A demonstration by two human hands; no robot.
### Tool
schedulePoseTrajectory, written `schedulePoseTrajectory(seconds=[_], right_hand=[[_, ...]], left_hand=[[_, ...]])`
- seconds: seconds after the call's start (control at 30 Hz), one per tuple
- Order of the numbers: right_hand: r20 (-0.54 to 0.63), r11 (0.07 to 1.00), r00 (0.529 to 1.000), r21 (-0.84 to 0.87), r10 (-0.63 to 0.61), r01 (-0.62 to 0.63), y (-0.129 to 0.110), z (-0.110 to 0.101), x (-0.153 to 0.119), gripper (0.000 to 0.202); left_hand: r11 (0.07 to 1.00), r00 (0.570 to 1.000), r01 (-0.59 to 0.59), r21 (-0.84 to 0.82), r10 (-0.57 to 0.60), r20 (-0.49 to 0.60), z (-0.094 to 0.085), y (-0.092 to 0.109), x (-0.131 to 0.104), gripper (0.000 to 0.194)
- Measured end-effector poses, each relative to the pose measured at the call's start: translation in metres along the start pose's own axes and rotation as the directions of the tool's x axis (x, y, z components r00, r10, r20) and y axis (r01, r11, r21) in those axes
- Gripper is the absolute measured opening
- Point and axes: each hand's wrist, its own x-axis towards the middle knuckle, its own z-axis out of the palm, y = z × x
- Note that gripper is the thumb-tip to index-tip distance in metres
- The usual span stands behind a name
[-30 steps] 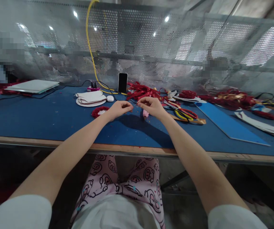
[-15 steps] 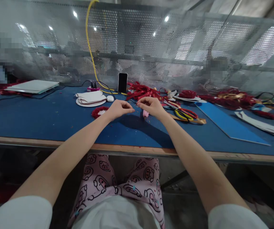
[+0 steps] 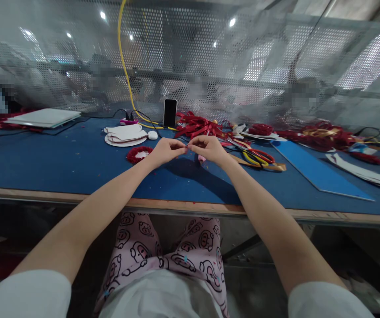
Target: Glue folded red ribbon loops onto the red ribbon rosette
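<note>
Fingertips of both my hands meet above the blue tabletop (image 3: 87, 174). My left hand (image 3: 167, 151) is closed in a pinch, and my right hand (image 3: 209, 149) pinches at the same spot. A tiny bit of dark red shows between the fingertips, too small to make out. Beneath my right hand the tip of a pink tool (image 3: 201, 159) sticks out. A fuzzy red ring with a white centre (image 3: 133, 154) lies just left of my left hand. Right of my right hand are scissors with red and yellow handles (image 3: 256, 158).
A phone (image 3: 170, 113) stands upright behind my hands, beside piled red ribbon (image 3: 199, 126). White cut pieces (image 3: 126, 134) and a small white case (image 3: 153, 135) lie left. A blue board (image 3: 316, 170) lies right. Perforated metal screen (image 3: 210, 75) behind.
My hands have come together, closing the small gap between their fingertips. The view has shifted slightly.
</note>
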Motion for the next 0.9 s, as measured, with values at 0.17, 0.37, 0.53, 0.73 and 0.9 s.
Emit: schedulePoseTrajectory(seconds=[0.17,0.37,0.53,0.73,0.9], right_hand=[[-0.038,1.0,0.999,0.009,0.002,-0.001,-0.001,-0.002,0.001,0.03],[-0.11,0.999,0.994,0.032,0.005,-0.001,-0.001,-0.006,0.001,0.03],[-0.094,0.999,0.995,0.043,0.016,-0.012,-0.002,-0.005,0.001,0.031],[-0.066,1.0,0.998,0.023,0.019,-0.017,-0.002,-0.005,0.002,0.03],[0.001,0.999,0.999,0.001,0.032,-0.032,-0.002,-0.002,0.001,0.032]], left_hand=[[0.999,0.998,-0.014,0.03,0.012,0.055,-0.001,0.004,-0.001,0.023],[0.998,0.994,-0.017,0.064,0.01,0.11,-0.001,-0.001,0.001,0.022],[0.997,0.989,-0.003,0.073,-0.008,0.149,0.0,-0.003,0.002,0.022],[0.997,0.997,-0.063,0.054,0.059,0.058,0.002,-0.009,0.004,0.036],[0.988,0.99,-0.112,0.103,0.119,-0.071,0.003,-0.015,0.006,0.035]])
